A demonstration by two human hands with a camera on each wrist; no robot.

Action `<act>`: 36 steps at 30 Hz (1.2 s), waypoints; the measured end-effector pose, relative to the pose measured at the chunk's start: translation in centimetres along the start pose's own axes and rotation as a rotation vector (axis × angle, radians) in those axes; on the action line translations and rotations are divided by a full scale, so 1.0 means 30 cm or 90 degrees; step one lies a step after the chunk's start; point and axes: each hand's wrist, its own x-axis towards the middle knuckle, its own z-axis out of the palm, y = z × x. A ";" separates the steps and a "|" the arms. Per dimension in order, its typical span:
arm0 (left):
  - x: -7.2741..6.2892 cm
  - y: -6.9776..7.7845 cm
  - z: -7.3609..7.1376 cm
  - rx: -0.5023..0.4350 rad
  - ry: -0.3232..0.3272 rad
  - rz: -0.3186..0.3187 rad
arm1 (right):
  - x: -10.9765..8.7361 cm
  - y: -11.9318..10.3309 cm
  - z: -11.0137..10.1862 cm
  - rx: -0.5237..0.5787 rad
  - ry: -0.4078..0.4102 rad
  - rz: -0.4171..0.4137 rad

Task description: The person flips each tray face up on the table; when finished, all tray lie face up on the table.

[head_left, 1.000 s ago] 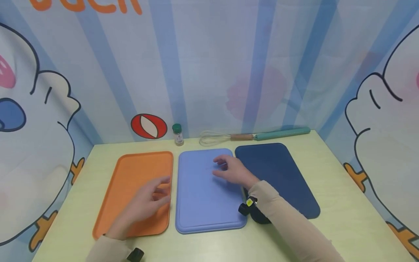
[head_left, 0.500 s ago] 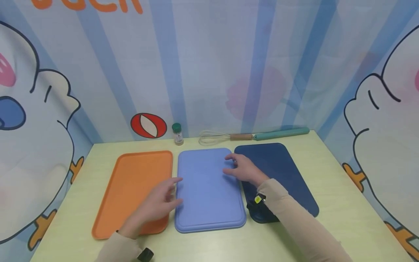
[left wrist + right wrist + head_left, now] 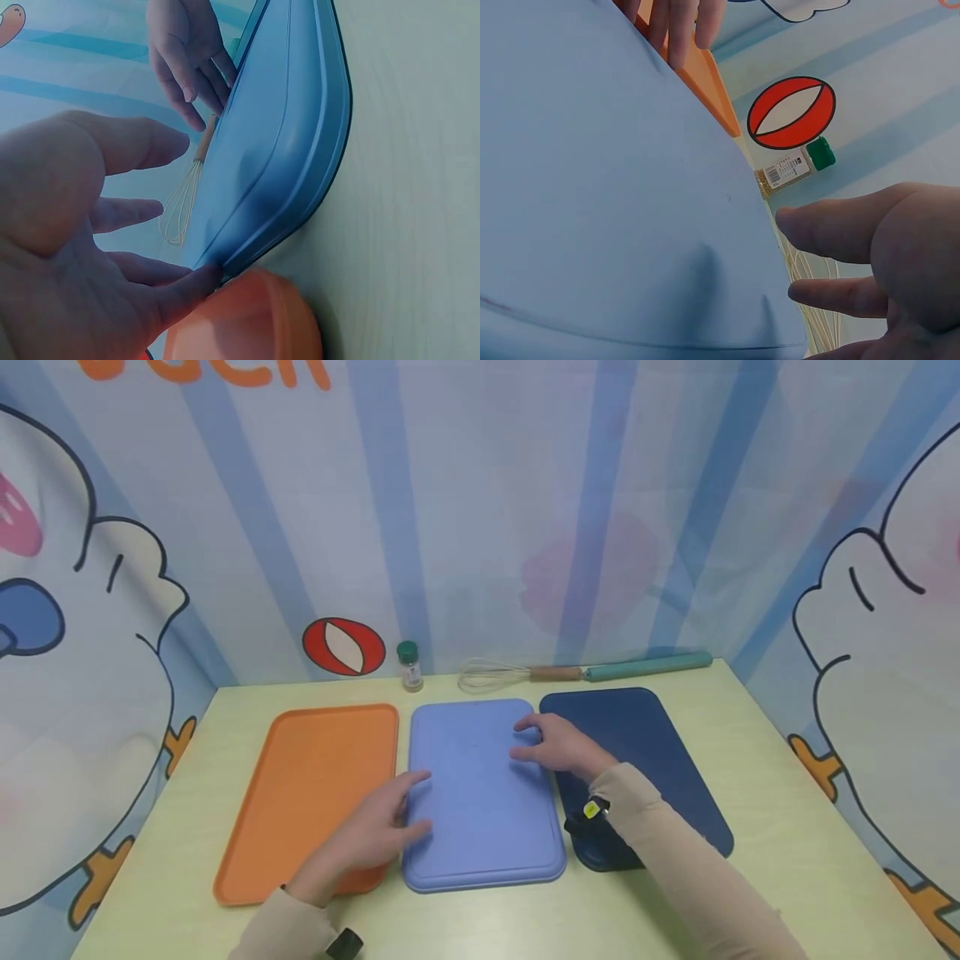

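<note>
Three rounded rectangular trays lie side by side: an orange tray [image 3: 315,777], a light blue tray [image 3: 480,810] in the middle, and a dark blue tray [image 3: 630,735]. My left hand [image 3: 371,827] is over the gap between the orange and light blue trays, its fingers spread at the light blue tray's left edge. In the left wrist view a fingertip meets or nearly meets that edge; contact is hard to tell. My right hand [image 3: 558,747] is at the light blue tray's upper right edge, thumb and fingers apart. Neither hand holds anything.
Along the back of the table [image 3: 765,793] stand a small green-capped spice jar [image 3: 411,668], a whisk [image 3: 517,675] and a teal rolling pin or rod [image 3: 648,667]. A printed cloth backdrop [image 3: 480,510] rises right behind them.
My left hand has moved right, from over the orange tray to the light blue tray's left edge. My right hand has shifted right to its right edge. The trays look unmoved.
</note>
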 end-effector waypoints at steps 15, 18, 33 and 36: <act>0.014 0.028 0.007 0.029 -0.003 -0.024 | 0.020 0.012 -0.010 0.055 -0.008 0.005; 0.019 0.027 0.006 0.037 -0.001 -0.024 | 0.025 0.015 -0.013 0.089 -0.008 0.012; 0.017 0.034 0.008 0.059 -0.009 -0.032 | 0.020 0.004 -0.032 0.211 -0.015 0.082; 0.017 0.035 0.006 0.059 -0.010 -0.032 | 0.023 0.004 -0.032 0.224 -0.014 0.090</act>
